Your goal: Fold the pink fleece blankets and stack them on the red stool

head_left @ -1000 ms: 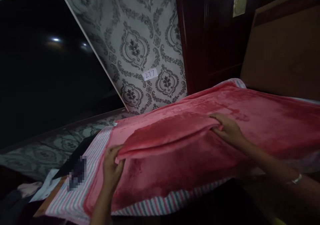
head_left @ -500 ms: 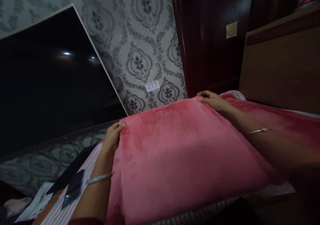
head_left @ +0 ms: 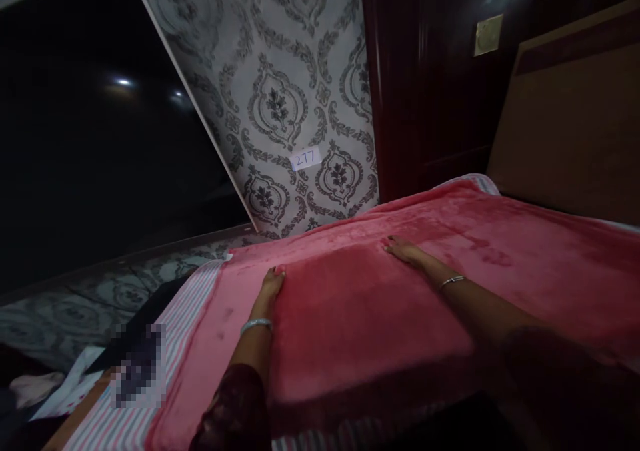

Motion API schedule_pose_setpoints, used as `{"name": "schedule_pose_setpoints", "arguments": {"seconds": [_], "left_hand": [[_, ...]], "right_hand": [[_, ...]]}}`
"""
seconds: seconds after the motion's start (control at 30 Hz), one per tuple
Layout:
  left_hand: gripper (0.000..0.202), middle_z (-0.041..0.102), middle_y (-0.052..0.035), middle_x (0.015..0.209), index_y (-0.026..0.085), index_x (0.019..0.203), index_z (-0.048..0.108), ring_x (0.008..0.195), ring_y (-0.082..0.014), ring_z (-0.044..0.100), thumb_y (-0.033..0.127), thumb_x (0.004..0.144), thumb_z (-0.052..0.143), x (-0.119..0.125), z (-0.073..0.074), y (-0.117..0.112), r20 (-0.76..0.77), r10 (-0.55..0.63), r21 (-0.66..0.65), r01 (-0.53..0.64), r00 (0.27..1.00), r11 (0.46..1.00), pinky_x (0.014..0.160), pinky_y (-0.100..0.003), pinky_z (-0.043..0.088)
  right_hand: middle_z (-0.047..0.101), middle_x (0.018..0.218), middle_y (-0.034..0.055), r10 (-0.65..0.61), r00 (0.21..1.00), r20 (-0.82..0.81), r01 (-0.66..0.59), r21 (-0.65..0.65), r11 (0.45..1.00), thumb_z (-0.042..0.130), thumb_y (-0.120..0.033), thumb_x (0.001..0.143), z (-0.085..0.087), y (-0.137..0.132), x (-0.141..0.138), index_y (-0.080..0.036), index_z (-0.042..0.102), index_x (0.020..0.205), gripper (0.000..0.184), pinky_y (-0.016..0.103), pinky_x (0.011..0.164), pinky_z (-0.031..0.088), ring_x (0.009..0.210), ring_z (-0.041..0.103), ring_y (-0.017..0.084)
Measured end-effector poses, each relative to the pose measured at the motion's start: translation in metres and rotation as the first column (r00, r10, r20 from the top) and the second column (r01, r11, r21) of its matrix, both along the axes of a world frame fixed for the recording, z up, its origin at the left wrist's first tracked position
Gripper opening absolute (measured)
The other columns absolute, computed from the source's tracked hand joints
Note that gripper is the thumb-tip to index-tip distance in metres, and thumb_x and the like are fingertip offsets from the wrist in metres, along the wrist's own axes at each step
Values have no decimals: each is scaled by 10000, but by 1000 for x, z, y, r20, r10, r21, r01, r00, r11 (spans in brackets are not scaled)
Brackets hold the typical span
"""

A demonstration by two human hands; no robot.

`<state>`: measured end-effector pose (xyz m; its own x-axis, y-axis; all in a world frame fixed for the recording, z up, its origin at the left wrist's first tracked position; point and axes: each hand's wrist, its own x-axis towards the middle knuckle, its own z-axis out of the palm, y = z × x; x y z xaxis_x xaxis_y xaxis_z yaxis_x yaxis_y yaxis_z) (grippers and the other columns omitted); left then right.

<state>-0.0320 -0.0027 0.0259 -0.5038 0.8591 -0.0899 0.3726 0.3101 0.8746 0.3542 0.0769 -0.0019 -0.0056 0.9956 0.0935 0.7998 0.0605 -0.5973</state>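
A pink plush blanket is spread over a striped sheet on a bed. A folded layer of the same blanket lies on top in front of me. My left hand rests at the fold's far left corner, fingers closed around the edge. My right hand lies at the far right corner, fingers stretched along the fold's edge and pressed onto the blanket. Both wrists wear thin bangles.
A large dark screen leans against patterned wallpaper bearing a small label "277". A dark wooden door and a brown headboard stand at the back right. Dark items and papers lie at the bed's left edge.
The raised fold of blanket has been laid down flat onto the spread blanket. Both hands came down with it and now rest at its far corners.
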Motion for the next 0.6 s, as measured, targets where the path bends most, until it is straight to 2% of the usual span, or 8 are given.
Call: {"name": "schedule_pose_setpoints", "arguments": {"seconds": [0.1, 0.17, 0.27, 0.33, 0.4, 0.5, 0.53, 0.6], "left_hand": [[319, 697, -151, 1184, 131, 1178, 626, 1074, -258, 672, 273, 893, 602, 1, 3, 4, -171, -11, -70, -1, 985, 998, 895, -361, 539], [398, 660, -189, 1254, 118, 1269, 585, 1148, -284, 640, 279, 907, 556, 6, 10, 6, -282, -28, -108, -2, 959, 994, 942, -394, 523], [552, 465, -202, 1493, 143, 1406, 491, 1399, -327, 415, 322, 889, 563, 27, 23, 9, -463, -84, -110, 36, 882, 993, 1103, -465, 399], [575, 352, -106, 1588, 234, 1425, 491, 1489, -287, 243, 370, 876, 595, 50, 26, 13, -557, -169, -101, 135, 813, 986, 1207, -474, 225], [548, 323, -42, 1606, 293, 1416, 513, 1511, -263, 171, 447, 893, 574, 72, 21, 17, -676, -302, -153, 272, 672, 950, 1236, -483, 86], [601, 316, -75, 1606, 266, 1496, 421, 1506, -299, 184, 548, 967, 382, 91, 0, 19, -785, -462, -325, 360, 414, 875, 1219, -569, 74], [624, 317, -86, 1604, 256, 1521, 379, 1501, -310, 198, 562, 981, 316, 93, -9, 19, -791, -485, -361, 355, 374, 862, 1210, -592, 97], [639, 326, -81, 1601, 265, 1545, 327, 1495, -309, 217, 575, 990, 254, 92, -22, 19, -784, -491, -375, 341, 379, 862, 1203, -603, 125]], "right_hand": [[552, 1393, 222, 6, 997, 78, 0, -71, 997, 451, -268, 922, 7, 0, -3, -38, 472, 1446, 573, 366, 988, 477, 1236, 579, 278], [522, 1416, 240, 11, 990, 138, -2, -68, 998, 423, -284, 939, 14, -1, -13, -40, 432, 1472, 586, 443, 1024, 449, 1288, 528, 315], [409, 1532, 169, 77, 973, 218, -77, -6, 997, 399, -365, 968, 27, -3, -43, -182, 382, 1525, 586, 575, 1098, 331, 1408, 370, 344], [344, 1583, 93, 150, 955, 254, -164, 32, 986, 414, -424, 970, 30, -5, -68, -284, 389, 1521, 569, 600, 1137, 245, 1454, 283, 330], [334, 1591, 72, 204, 933, 296, -228, 49, 972, 428, -468, 966, 25, -8, -89, -306, 416, 1505, 563, 605, 1153, 191, 1466, 250, 332], [395, 1554, 102, 224, 893, 390, -276, 83, 957, 382, -505, 984, 4, -15, -103, -273, 456, 1486, 558, 608, 1150, 169, 1438, 299, 351], [416, 1540, 109, 218, 884, 414, -283, 101, 954, 360, -510, 992, -3, -16, -104, -268, 464, 1482, 556, 603, 1148, 172, 1424, 323, 353], [437, 1525, 116, 201, 879, 432, -283, 135, 949, 335, -514, 1001, -16, -18, -102, -267, 467, 1481, 556, 590, 1147, 174, 1407, 350, 351]]}}
